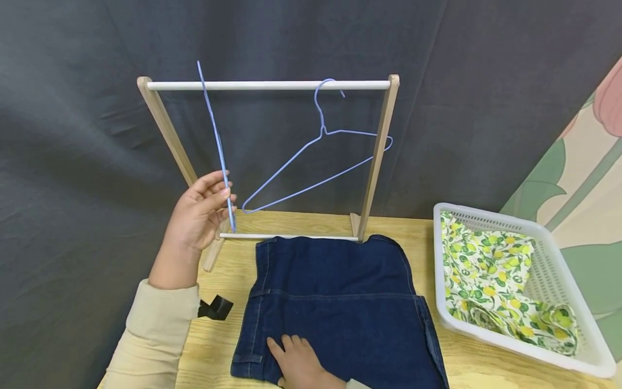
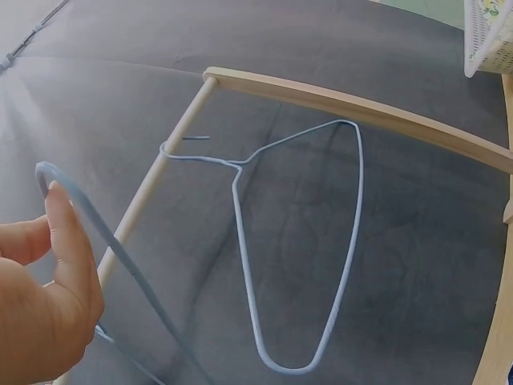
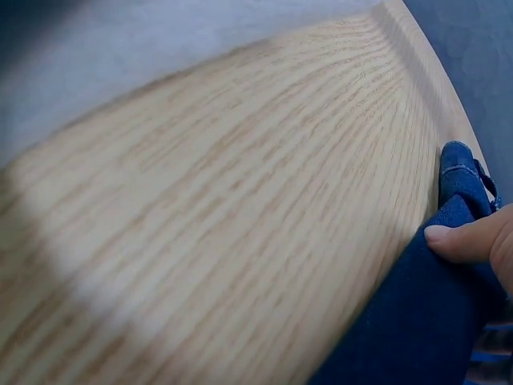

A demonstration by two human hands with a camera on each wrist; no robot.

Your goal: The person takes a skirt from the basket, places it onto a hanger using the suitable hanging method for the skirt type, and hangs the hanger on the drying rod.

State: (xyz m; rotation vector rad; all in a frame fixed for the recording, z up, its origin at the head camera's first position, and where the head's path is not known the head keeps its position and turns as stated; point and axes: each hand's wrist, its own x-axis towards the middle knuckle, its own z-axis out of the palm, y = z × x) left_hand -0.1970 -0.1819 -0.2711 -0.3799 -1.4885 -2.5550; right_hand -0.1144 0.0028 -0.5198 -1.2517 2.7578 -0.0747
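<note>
The left wrist view cuts off the held hanger (image 2: 143, 282).

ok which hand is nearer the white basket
Right. The right hand rests on the denim, left of the basket; the left hand is farther left, pinching a hanger.

The head view's bottom edge cuts off the denim garment (image 1: 340, 270).

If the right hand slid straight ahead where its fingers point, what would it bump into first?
More of the dark blue denim garment, which the right hand rests on. It would likely slide across that cloth first; the rack stands farther off, perhaps not in line.
</note>
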